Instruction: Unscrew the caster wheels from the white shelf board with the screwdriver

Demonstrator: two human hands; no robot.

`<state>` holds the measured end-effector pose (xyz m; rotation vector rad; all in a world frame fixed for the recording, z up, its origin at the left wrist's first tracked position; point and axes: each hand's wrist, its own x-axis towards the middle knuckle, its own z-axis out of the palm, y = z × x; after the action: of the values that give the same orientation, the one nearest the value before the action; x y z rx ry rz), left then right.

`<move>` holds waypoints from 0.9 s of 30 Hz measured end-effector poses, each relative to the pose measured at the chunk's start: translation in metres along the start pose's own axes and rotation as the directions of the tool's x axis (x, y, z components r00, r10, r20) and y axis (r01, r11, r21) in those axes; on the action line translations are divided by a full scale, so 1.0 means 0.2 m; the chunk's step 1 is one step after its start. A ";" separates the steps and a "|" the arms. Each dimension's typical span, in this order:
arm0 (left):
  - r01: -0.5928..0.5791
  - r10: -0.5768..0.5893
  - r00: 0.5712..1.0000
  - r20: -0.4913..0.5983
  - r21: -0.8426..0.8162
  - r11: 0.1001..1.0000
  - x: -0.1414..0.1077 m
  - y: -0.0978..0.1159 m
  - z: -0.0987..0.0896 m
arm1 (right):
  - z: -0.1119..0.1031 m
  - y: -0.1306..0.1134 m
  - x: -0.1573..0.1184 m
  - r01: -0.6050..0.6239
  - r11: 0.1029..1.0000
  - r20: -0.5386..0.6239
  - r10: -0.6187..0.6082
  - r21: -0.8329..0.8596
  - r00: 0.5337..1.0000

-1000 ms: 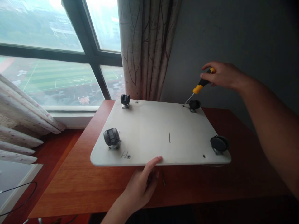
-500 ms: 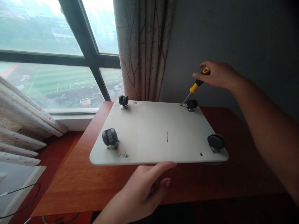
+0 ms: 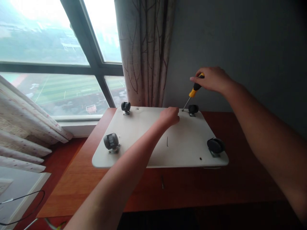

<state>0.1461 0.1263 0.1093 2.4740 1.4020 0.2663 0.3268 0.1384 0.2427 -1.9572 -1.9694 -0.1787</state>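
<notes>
From the head camera, taking 12 o'clock as the far edge of a white board (image 3: 179, 145): pinches a yellow-and-black screwdriver (image 3: 192, 93) between thumb and bent fingers of the right hand (image 3: 211, 78), aslant, tip down at a hole near 1 o'clock. Reaches across the board with the left hand (image 3: 170, 115) to just past 12 o'clock, near that tip. Curls those fingers close together; cannot tell from behind whether pinching anything. Shows one black caster (image 3: 193, 108) at 2 o'clock, just beside the shaft, another caster (image 3: 216, 145) at 4, a third caster (image 3: 111, 141) at 8 and a fourth caster (image 3: 125, 106) at 10. Lies on a reddish-brown table (image 3: 144, 199), with a slim piece (image 3: 163, 183) beyond 6 o'clock, too blurred to identify.
</notes>
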 end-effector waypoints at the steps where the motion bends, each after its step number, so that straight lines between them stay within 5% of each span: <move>1: -0.003 0.003 1.000 -0.004 0.003 1.000 0.04 0.00 0.02 | 0.00 0.00 0.00 0.019 1.000 0.000 -0.019 0.006 1.000; 6: -0.045 0.045 0.999 -0.029 0.010 0.999 0.19 -0.02 0.08 | 0.02 0.04 0.03 0.052 0.993 0.043 -0.057 0.108 0.997; 12: -0.108 0.108 0.994 -0.003 0.018 0.994 0.30 -0.02 0.09 | 0.03 0.07 0.05 0.022 1.000 -0.048 -0.022 -0.008 0.999; 19: -0.173 0.171 0.985 0.032 0.042 0.984 0.36 -0.05 0.10 | 0.01 0.06 0.04 0.045 0.994 0.031 -0.049 0.103 0.998; 27: -0.216 0.215 0.976 0.026 0.077 0.973 0.38 -0.04 0.09 | -0.02 0.08 0.03 0.028 0.995 0.000 -0.028 -0.096 1.000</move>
<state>0.1837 0.1918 0.0920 2.6904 1.1578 0.2371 0.3435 0.1438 0.2454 -1.9886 -2.0228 -0.2873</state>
